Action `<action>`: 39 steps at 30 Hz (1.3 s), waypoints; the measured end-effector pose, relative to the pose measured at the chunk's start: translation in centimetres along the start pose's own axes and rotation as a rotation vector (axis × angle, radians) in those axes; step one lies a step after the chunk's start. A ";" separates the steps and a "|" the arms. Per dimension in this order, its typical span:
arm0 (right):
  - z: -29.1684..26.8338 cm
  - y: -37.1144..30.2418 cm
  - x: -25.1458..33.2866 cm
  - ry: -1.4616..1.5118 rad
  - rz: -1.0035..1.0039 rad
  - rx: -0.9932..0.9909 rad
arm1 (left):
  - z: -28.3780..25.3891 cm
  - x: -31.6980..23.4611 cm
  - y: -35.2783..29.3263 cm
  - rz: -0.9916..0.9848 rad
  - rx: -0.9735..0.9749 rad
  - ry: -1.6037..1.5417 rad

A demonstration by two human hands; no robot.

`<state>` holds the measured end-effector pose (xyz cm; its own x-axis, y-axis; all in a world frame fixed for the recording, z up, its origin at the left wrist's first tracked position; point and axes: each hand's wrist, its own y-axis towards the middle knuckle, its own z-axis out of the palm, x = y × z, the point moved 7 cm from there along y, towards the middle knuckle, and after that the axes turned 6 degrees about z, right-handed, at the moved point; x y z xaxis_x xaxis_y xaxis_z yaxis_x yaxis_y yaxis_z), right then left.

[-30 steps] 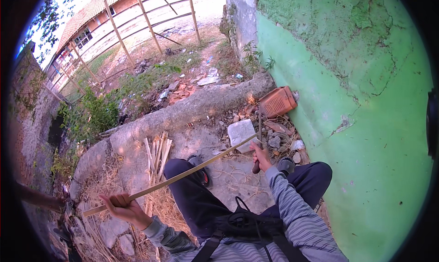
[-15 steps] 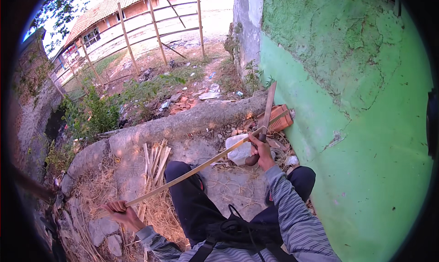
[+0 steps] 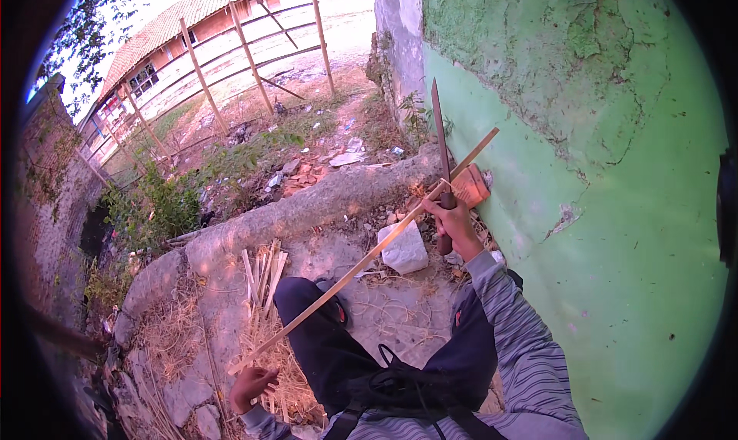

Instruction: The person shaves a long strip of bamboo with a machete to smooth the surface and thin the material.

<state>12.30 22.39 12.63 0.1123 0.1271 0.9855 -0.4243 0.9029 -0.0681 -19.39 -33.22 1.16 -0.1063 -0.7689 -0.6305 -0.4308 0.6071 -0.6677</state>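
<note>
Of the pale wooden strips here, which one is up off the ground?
The long slanting strip at the right hand, crossing the knife; the other strips lie bunched on the ground.

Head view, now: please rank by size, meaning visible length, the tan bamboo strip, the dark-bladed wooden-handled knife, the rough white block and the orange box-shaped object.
1. Tan bamboo strip
2. Dark-bladed knife
Unranked: rough white block and orange box-shaped object; the latter is partly hidden.
</note>
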 end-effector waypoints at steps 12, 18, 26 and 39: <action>-0.8 0.1 -0.9 0.051 0.023 -0.020 | 12.8 -34.9 6.0 1.000 -0.048 0.282; -3.1 0.8 -0.6 0.017 -0.004 -0.131 | 17.6 -38.4 11.0 1.266 -0.107 0.487; -4.3 1.1 -2.4 -0.301 0.084 -0.123 | 17.4 -38.1 17.5 1.016 0.140 0.193; 3.1 -0.5 -4.9 -1.031 -0.188 0.055 | 15.4 -37.4 20.2 1.121 -0.250 0.545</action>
<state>9.14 20.02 8.34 -0.6284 -0.4480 0.6359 -0.5225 0.8487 0.0816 -10.27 10.86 5.16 -0.8485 0.1204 -0.5153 -0.0169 0.9671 0.2538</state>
